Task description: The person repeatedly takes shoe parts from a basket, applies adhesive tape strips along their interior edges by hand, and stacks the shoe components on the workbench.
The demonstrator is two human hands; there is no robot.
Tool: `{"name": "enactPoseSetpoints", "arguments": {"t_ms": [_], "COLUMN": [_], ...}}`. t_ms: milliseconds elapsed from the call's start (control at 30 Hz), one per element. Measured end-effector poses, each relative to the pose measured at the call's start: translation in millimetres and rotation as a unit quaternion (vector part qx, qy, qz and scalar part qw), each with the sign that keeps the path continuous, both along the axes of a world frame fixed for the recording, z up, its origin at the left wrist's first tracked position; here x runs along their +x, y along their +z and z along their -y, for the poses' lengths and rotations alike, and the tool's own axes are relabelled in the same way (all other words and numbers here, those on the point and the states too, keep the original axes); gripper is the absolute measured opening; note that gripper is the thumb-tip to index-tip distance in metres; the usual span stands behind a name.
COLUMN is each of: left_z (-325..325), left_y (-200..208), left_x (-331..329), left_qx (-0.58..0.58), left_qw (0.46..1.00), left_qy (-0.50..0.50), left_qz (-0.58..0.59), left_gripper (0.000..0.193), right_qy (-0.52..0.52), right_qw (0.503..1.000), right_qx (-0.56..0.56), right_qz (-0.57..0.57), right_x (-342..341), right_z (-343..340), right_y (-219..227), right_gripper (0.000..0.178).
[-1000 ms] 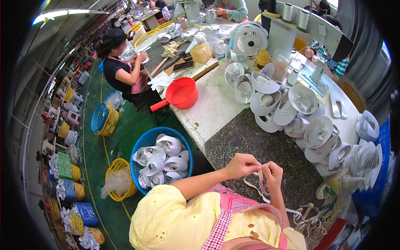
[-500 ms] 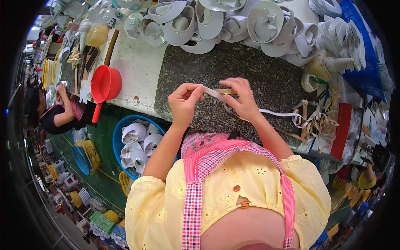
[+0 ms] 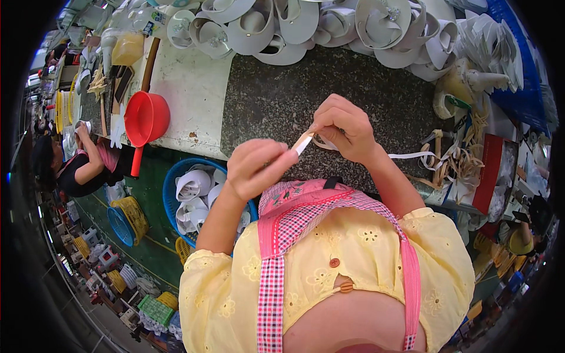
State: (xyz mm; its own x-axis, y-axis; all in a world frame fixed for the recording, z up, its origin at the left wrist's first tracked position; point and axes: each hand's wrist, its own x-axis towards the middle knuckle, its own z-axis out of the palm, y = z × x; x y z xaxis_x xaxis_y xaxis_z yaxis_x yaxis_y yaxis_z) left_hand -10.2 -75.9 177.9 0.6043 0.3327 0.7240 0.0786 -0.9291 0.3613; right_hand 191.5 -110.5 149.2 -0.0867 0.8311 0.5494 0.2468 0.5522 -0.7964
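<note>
A short stretch of white strip (image 3: pixel 303 143) with a tan edge runs between my two hands above the speckled dark slab (image 3: pixel 276 88). My left hand (image 3: pixel 257 169) has its fingers closed about the lower end, the fingers slightly blurred. Thumb and fingers of my right hand (image 3: pixel 347 128) pinch the other end, where a tan part shows. A loop of pale strip hangs under the right hand. Beyond the right wrist a thin white tail (image 3: pixel 405 156) leads to a tangle of white and tan strips (image 3: pixel 445 165) at the slab's right.
White sun visors (image 3: pixel 253 32) are heaped along the far side. A red dipper (image 3: pixel 147 119) lies at the left. Below the table edge stands a blue basket (image 3: pixel 170 191) of white visors. A blue crate (image 3: pixel 518 53) and a red box (image 3: pixel 487 173) are at right. A person (image 3: pixel 76 159) works far left.
My left hand has come nearer and turned its fingers over the strip. My right hand has gone from spread fingers to a pinch, and the strip between them now slants more steeply.
</note>
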Motion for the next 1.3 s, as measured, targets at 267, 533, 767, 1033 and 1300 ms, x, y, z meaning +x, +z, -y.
{"name": "enactPoseSetpoints", "arguments": {"t_ms": [267, 533, 767, 1033, 1300], "left_z": [-7.7, -16.5, 12.6, 15.8, 11.7], "left_y": [3.1, -5.4, -32.7, -34.0, -31.6], "left_x": [-6.4, 1.0, 13.7, 22.8, 25.5], "left_qx": [0.089, 0.036, -0.437, -0.636, -0.567], "left_qw": [0.995, 0.998, 0.892, 0.755, 0.804], "left_qy": [-0.020, -0.038, 0.099, 0.097, 0.158], "left_qz": [-0.026, -0.027, 0.061, 0.124, 0.080], "left_gripper": [0.023, 0.029, 0.046, 0.008, 0.004], "right_qy": [0.068, 0.264, 0.068, -0.025, -0.143], "right_qw": [0.979, 0.921, 0.913, 0.954, 0.969], "right_qx": [-0.143, -0.278, -0.365, -0.278, 0.023], "right_qz": [-0.129, -0.075, -0.168, -0.106, 0.200], "right_x": [4.4, -1.1, 0.3, -12.8, -18.4], "right_z": [-6.2, -15.1, -7.7, -6.8, -10.7], "right_y": [-9.3, -5.2, -7.3, -3.9, -2.3], "right_gripper": [0.017, 0.014, 0.008, 0.007, 0.013]}}
